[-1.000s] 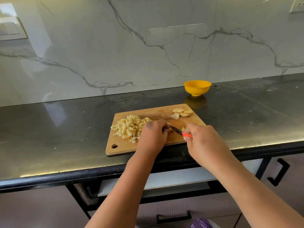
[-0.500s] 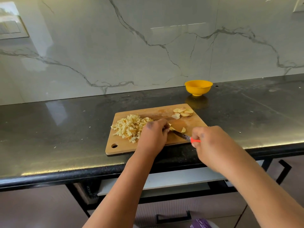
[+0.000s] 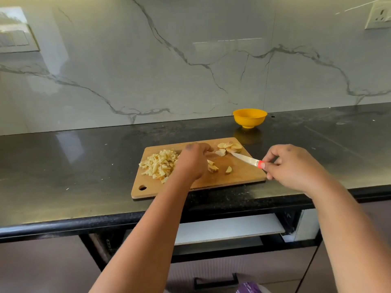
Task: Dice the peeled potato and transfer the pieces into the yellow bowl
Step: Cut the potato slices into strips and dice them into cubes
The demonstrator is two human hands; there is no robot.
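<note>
Left hand (image 3: pixel 193 160) reaches palm-down over the board (image 3: pixel 237 178), fingers curled toward slices (image 3: pixel 229 146) just ahead; whether its grip holds anything is hidden. Right hand (image 3: pixel 294 166) grips the knife (image 3: pixel 246 159), blade pointing left.

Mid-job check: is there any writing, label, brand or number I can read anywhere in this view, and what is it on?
Purple packet at the bottom edge: light print on it, too blurred and cut off to read.
Wall socket at top right: no legible marking.
Knife, yellow bowl, cutting board: no text visible.
Nothing in view can be read.
</note>
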